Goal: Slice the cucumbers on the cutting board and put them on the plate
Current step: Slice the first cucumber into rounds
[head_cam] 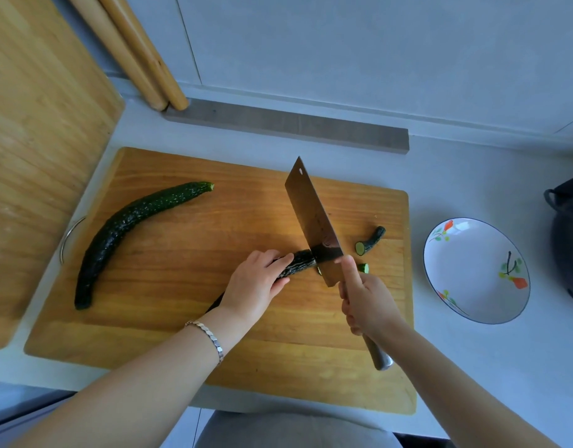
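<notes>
A wooden cutting board (pixel 188 318) lies on the counter. My left hand (pixel 254 284) presses a dark green cucumber (pixel 299 260) down on the board; most of it is hidden under the hand. My right hand (pixel 367 300) grips the handle of a cleaver (pixel 312 218), whose blade stands on the cucumber's right end. A cut stem end (pixel 370 240) and a small slice (pixel 363 268) lie to the right of the blade. A second whole, curved cucumber (pixel 133 227) rests on the board's left side. The white flowered plate (pixel 475 270) sits right of the board with nothing on it.
A larger wooden board (pixel 36 140) leans at the left. Two wooden rolling pins (pixel 133 50) stand against the back wall beside a grey strip (pixel 288 124). A dark pot or bag (pixel 569 237) sits at the right edge, beyond the plate.
</notes>
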Motion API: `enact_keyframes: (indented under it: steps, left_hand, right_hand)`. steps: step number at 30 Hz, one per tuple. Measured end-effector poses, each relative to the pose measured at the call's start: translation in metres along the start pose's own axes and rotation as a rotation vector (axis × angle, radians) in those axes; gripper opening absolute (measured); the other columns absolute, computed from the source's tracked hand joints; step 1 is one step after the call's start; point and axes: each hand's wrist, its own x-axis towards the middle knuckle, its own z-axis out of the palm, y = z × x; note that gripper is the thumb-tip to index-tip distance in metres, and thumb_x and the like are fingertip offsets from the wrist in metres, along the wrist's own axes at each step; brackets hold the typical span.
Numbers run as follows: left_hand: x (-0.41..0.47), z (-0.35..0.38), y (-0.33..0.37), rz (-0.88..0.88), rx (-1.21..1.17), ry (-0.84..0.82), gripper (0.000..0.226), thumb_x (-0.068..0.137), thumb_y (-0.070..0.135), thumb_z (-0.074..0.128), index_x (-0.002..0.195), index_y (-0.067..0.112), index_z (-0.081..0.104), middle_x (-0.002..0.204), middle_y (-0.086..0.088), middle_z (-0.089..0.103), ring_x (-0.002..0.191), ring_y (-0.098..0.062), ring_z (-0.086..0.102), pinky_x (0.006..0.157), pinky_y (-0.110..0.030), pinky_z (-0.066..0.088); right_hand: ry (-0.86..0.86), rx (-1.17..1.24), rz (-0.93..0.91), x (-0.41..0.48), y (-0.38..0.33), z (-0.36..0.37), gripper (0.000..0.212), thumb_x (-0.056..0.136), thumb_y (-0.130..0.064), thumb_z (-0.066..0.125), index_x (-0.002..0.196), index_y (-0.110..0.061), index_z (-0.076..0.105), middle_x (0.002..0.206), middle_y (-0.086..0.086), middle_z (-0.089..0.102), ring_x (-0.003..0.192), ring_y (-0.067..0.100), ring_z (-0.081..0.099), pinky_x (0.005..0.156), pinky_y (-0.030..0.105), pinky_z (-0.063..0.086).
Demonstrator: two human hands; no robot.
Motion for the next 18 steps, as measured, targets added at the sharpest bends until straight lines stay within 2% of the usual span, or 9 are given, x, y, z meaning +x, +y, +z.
enact_keyframes:
  steps: [6, 13, 18]
  left_hand:
    - [0.001, -0.001, -0.001, 0.01, -0.007, -0.007, 0.042, 0.071, 0.012, 0.077, 0.11, 0.006, 0.064, 0.095, -0.009, 0.065, 0.077, -0.027, 0.06, 0.054, -0.033, 0.053]
    - [0.0, -0.001, -0.002, 0.026, 0.011, 0.0, 0.043, 0.068, 0.013, 0.08, 0.108, 0.006, 0.065, 0.092, -0.009, 0.065, 0.074, -0.026, 0.06, 0.053, -0.031, 0.051]
    - [0.001, 0.0, -0.002, 0.037, 0.0, 0.002, 0.042, 0.067, 0.012, 0.08, 0.107, 0.006, 0.066, 0.092, -0.008, 0.065, 0.073, -0.026, 0.059, 0.052, -0.03, 0.05]
  right_hand:
    - [-0.003, -0.084, -0.016, 0.003, -0.001, 0.003, 0.056, 0.093, -0.059, 0.027, 0.063, -0.013, 0.039, 0.046, -0.005, 0.036, 0.037, 0.007, 0.031, 0.043, 0.021, 0.032]
    - [0.049, -0.222, -0.065, 0.005, 0.0, 0.011, 0.057, 0.09, -0.062, 0.024, 0.072, -0.011, 0.041, 0.058, 0.002, 0.039, 0.052, 0.014, 0.035, 0.056, 0.031, 0.036]
    - [0.042, -0.185, -0.021, 0.022, 0.001, 0.021, 0.058, 0.09, -0.065, 0.024, 0.072, -0.013, 0.044, 0.056, -0.001, 0.038, 0.05, 0.015, 0.035, 0.053, 0.032, 0.035]
